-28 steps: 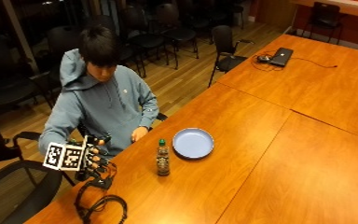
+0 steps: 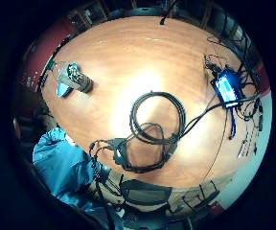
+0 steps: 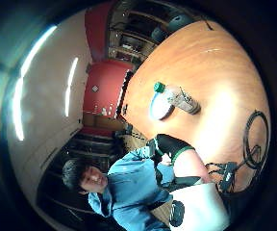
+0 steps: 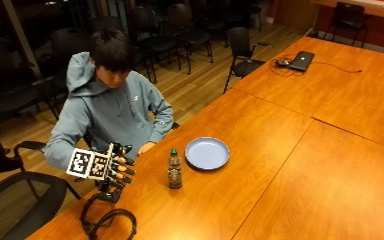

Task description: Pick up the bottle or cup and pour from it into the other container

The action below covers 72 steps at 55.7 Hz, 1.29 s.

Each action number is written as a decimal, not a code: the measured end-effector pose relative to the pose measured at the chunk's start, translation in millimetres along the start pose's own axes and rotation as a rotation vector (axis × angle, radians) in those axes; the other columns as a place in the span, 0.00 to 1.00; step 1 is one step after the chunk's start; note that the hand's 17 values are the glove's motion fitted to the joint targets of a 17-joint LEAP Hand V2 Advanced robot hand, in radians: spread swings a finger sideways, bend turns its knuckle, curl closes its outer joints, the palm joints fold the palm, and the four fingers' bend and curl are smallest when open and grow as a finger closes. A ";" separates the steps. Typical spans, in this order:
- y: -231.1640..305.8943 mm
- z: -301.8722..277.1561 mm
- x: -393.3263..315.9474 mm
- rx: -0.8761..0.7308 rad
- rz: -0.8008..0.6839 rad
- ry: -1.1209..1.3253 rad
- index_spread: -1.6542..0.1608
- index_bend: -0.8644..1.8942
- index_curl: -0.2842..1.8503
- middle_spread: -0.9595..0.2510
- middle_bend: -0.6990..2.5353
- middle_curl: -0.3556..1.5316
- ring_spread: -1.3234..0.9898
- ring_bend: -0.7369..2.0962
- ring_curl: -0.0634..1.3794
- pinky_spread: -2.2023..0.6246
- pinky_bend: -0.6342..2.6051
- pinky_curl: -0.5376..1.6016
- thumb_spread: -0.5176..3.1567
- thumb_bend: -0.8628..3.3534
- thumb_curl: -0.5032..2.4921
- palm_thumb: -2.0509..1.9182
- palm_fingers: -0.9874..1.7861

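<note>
At the near edge of the wooden surface (image 4: pixel 265 165), toward seven o'clock in the outside view, the gloved right hand (image 4: pixel 115 170) hung above the wood with its fingers (image 4: pixel 127 172) spread and only slightly bent, holding nothing; it was near the bottle (image 4: pixel 174 170) but apart from it, the bottle lying at three o'clock from the hand; the bottle stood upright on the surface, with a green cap, dark contents and a printed label whose writing was too small to read; just beside it, at about one o'clock, lay a round blue plate (image 4: pixel 207 153), flat on the wood, and whether the two touched I could not tell. The person's bare left hand (image 4: pixel 145 147) rested at the surface's edge, at ten o'clock from the bottle. Below the gloved hand, at six o'clock from it, a coil of black cable (image 4: pixel 109 222) lay on the wood; the little finger side palm view showed that coil (image 2: pixel 157 117) on the surface, with the bottle (image 2: pixel 78 79) and plate (image 2: pixel 63 88) well beyond it. At the far end of the surface, toward one o'clock, sat an open laptop (image 4: pixel 302 60) with its cord trailing.
</note>
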State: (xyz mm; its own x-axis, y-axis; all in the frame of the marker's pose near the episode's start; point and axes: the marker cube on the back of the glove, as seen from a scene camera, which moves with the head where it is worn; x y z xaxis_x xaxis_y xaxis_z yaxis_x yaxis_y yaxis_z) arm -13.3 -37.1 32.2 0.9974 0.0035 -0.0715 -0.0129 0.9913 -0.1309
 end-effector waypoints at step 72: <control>-97.3 210.6 -23.9 0.090 -0.117 -0.461 0.70 0.34 0.19 0.86 0.29 0.36 0.64 0.47 0.25 0.87 0.43 0.38 0.38 0.20 0.30 0.68 0.38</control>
State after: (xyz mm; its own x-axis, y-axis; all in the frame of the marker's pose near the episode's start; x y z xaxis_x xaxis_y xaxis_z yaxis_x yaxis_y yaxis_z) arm -21.1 -106.0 254.9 0.9193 -0.0708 0.3872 0.0870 0.9959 -0.0244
